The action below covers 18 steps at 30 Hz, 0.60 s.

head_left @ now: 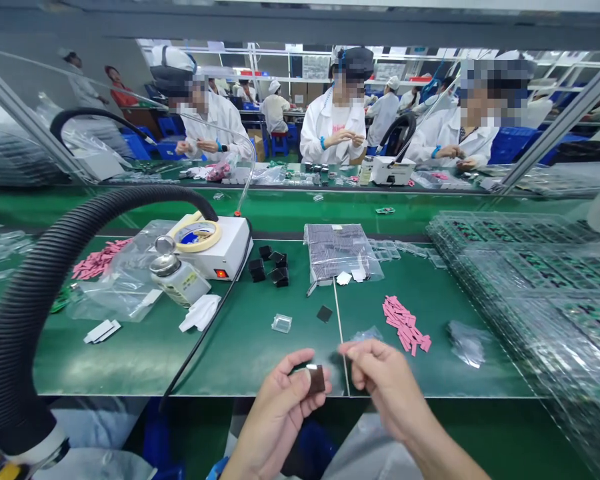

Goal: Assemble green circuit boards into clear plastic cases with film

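Observation:
My left hand pinches a small dark square part with a shiny edge, held just off the near edge of the green bench. Beside it my right hand has its fingers curled into a pinch close to the part; whatever is between them is too small to make out. A loose dark square and a small clear plastic piece lie on the mat just beyond my hands. A pile of pink strips lies to the right.
A ribbed black hose arcs over the left. A white box with a tape roll, a pump bottle, black blocks, a bagged stack. Clear trays at right. People in white coats sit across the belt.

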Available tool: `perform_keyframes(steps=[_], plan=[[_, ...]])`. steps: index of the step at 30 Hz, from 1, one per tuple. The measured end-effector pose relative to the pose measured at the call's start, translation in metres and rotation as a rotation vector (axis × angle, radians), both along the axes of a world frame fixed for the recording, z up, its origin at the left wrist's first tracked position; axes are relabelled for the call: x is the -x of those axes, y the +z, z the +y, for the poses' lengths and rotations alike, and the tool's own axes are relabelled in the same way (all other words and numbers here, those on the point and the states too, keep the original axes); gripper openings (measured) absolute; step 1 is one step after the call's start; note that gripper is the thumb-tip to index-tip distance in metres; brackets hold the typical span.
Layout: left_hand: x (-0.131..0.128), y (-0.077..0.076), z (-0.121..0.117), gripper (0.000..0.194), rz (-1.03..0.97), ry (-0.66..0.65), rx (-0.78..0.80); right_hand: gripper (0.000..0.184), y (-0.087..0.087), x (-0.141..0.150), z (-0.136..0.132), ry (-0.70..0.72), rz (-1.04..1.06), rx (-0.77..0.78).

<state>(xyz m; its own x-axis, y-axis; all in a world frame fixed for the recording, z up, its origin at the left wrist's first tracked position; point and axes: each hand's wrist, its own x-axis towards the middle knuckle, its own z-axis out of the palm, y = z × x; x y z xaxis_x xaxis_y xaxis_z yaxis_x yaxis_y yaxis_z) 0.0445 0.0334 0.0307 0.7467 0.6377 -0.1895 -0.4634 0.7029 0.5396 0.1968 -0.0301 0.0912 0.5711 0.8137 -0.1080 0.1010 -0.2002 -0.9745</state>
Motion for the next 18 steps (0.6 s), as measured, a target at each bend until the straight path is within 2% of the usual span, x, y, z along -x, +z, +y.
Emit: perform_keyframes(steps=[1, 3, 5, 6, 7, 8, 9, 12, 14, 16, 18], plan=[[0.001, 0.001, 0.0, 0.047, 0.007, -0.006, 0.009, 0.018, 0.002, -0.014, -0.003, -0.074, -0.163, -0.035], [0.002, 0.003, 0.001, 0.048, 0.017, -0.014, 0.025, 0.014, 0.003, -0.041, -0.012, -0.147, -0.735, -0.134], [0.004, 0.006, 0.002, 0.049, 0.024, -0.021, 0.023, 0.013, 0.002, -0.064, -0.021, 0.011, -1.339, -0.195], [0.004, 0.008, 0.002, 0.048, 0.042, -0.016, 0.005, 0.015, 0.002, -0.07, -0.025, 0.153, -1.54, -0.196], [0.003, 0.011, 0.002, 0.048, 0.083, 0.0, -0.031, 0.015, 0.002, -0.073, -0.028, 0.29, -1.647, -0.186], [0.003, 0.013, 0.002, 0.049, 0.155, 0.035, -0.088, 0.014, 0.003, -0.072, -0.03, 0.378, -1.67, -0.179], [0.001, 0.016, 0.002, 0.051, 0.26, 0.088, -0.167, 0.012, 0.005, -0.068, -0.031, 0.399, -1.645, -0.189], [-0.007, 0.021, 0.0, 0.056, 0.684, 0.284, -0.523, 0.023, 0.011, -0.036, -0.026, 0.33, -1.554, -0.246], [-0.012, 0.024, -0.002, 0.056, 0.872, 0.353, -0.736, 0.033, 0.009, -0.009, -0.018, 0.341, -1.574, -0.258], [-0.015, 0.025, -0.005, 0.054, 0.915, 0.353, -0.841, 0.038, 0.002, 0.015, -0.009, 0.383, -1.627, -0.285], [-0.016, 0.027, -0.008, 0.053, 0.897, 0.331, -0.855, 0.037, -0.007, 0.03, -0.001, 0.381, -1.641, -0.335]])
